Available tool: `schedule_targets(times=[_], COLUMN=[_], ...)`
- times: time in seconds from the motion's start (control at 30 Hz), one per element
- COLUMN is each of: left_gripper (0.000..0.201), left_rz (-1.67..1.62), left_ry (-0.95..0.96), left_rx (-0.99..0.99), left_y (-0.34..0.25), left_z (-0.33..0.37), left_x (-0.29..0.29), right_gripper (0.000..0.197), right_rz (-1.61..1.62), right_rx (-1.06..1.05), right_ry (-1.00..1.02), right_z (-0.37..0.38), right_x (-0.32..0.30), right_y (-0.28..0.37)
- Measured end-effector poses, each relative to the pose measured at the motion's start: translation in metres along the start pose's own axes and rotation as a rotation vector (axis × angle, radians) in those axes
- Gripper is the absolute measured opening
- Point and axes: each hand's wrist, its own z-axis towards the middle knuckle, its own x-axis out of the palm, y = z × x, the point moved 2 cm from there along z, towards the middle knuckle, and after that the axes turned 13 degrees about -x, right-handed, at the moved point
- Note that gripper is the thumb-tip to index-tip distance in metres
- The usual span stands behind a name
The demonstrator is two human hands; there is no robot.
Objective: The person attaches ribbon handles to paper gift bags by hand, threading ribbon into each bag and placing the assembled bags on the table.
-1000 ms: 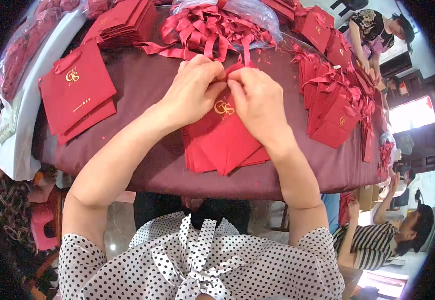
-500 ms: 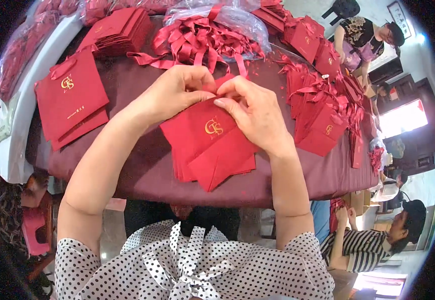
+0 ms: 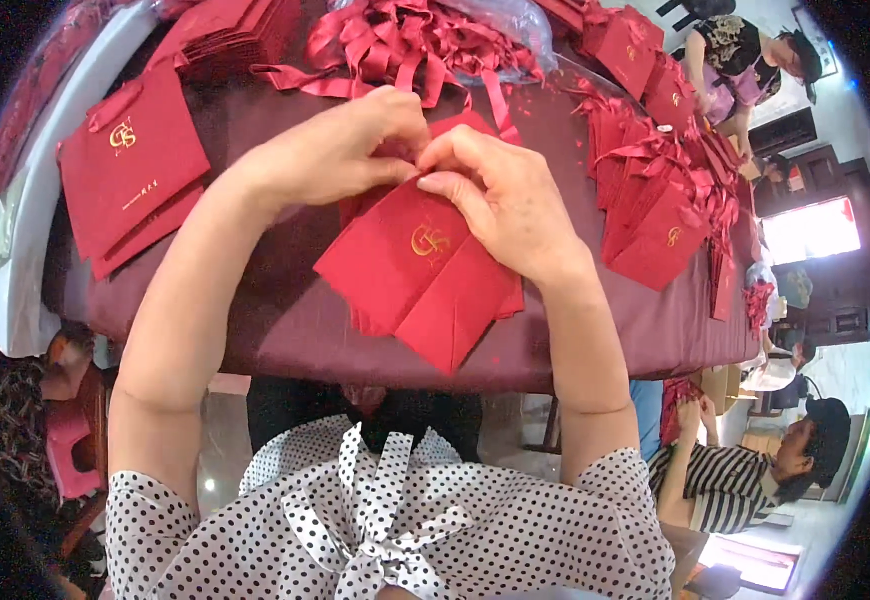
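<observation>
Head: both hands (image 3: 360, 150) (image 3: 515, 205) at one bag (image 3: 405, 275)

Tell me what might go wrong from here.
The flat red paper bag with gold emblem could crease where the left grip and right grip meet at its top edge. The red paper bags beneath could slide askew, being unevenly stacked. The shiny red ribbon pile beyond might tangle, its strands lying loose.

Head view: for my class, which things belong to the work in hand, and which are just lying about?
Likely in the work:
red bag, held by left hand and right hand
ribbon pile
ribboned bags, to the right
bag stack, upper left

Likely just about:
pink stool
cardboard box
</observation>
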Motion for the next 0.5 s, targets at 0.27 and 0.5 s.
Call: schedule_targets(times=[0.27,0.5], left_gripper=[0.009,0.021], left_rz=[0.616,0.044], left_ry=[-0.416,-0.589], left_rx=[-0.032,-0.253], left_y=[0.002,0.015], left_z=[-0.004,-0.005], left_x=[-0.026,-0.029], right_gripper=[0.020,0.019], right_rz=[-0.253,-0.245], right_rx=[0.118,0.114], right_ry=[0.017,-0.035], right_z=[-0.006,-0.011], right_x=[-0.015,-0.016], right_y=[-0.012,-0.031])
